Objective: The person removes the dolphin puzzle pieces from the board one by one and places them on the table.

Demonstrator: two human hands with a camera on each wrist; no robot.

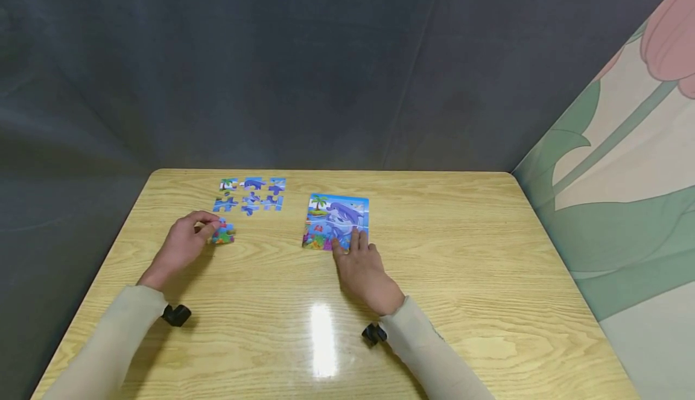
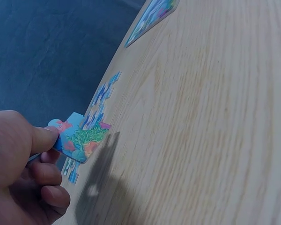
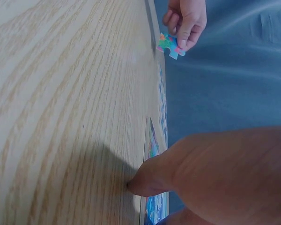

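Observation:
My left hand [image 1: 187, 240] pinches a jigsaw piece [image 1: 224, 233] between thumb and fingers, raised over the left of the table. Green seaweed and a reddish starfish show on the piece [image 2: 82, 138] in the left wrist view. Beyond it lie several loose jigsaw pieces [image 1: 252, 184] in two rows, blue with parts of dolphins and a palm tree. With fingers spread, my right hand [image 1: 365, 270] rests on the near edge of a square dolphin picture [image 1: 339, 214], its fingertips covering the lower right part. The thumb [image 3: 150, 178] lies at the picture's edge in the right wrist view.
The wooden table [image 1: 461, 255] extends to both sides and toward me. A dark cloth [image 1: 304, 74] hangs behind its back edge, and a flower-patterned cloth [image 1: 624, 207] borders the right side. Light reflects off the table's near middle.

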